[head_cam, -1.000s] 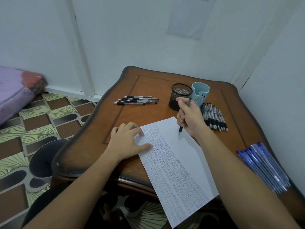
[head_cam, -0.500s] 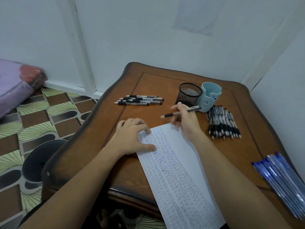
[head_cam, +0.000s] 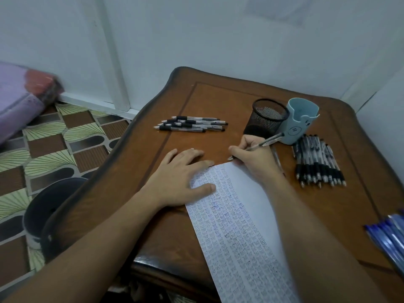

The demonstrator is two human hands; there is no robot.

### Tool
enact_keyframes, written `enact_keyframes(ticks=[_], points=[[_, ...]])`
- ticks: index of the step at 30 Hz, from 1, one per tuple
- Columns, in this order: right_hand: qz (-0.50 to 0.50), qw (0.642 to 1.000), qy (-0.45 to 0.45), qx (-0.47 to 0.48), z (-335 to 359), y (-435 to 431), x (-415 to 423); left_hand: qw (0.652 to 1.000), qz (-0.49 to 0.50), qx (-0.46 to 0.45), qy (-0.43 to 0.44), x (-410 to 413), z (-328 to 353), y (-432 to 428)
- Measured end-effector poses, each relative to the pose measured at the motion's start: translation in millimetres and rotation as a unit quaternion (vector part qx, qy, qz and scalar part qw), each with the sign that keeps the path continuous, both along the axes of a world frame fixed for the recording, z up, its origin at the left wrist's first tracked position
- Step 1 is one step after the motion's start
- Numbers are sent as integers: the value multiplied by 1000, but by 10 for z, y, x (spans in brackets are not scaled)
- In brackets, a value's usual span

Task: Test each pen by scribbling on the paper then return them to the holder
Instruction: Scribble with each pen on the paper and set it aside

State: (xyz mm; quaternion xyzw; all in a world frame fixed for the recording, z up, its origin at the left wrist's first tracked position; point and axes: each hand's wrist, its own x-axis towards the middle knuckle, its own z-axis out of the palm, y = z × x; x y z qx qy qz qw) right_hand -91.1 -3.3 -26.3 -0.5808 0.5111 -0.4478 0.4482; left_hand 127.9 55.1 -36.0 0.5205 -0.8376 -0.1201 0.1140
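Note:
My right hand (head_cam: 255, 158) grips a clear pen (head_cam: 265, 142) with a black grip, its tip pointing left just above the paper's top edge. The paper (head_cam: 244, 226) is a long white sheet covered in rows of scribbles. My left hand (head_cam: 181, 178) lies flat with fingers spread, pressing the sheet's top left corner. Behind the right hand stand a black mesh holder (head_cam: 267, 119) and a light blue holder (head_cam: 300, 120). Several black-grip pens (head_cam: 191, 124) lie in a small pile at the back left, and a bigger pile of pens (head_cam: 318, 162) lies right of the holders.
The wooden table (head_cam: 196, 99) has a curved raised rim. Several blue pens (head_cam: 389, 237) lie at its right edge. White walls close the back and right. Left is patterned floor with a dark round bin (head_cam: 48, 204) and a purple cushion (head_cam: 19, 99).
My right hand has lowered the pen from upright to nearly level and moved its tip left to the paper's top edge. My left hand stays on the sheet, its fingers now spread flatter.

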Motion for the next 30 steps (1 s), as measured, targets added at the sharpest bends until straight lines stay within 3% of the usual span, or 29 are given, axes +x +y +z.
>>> enact_keyframes(ticks=[30], points=[[17,1000,-9,-20,-20,-6,59,1000,-6,16,6,12,14,-24]])
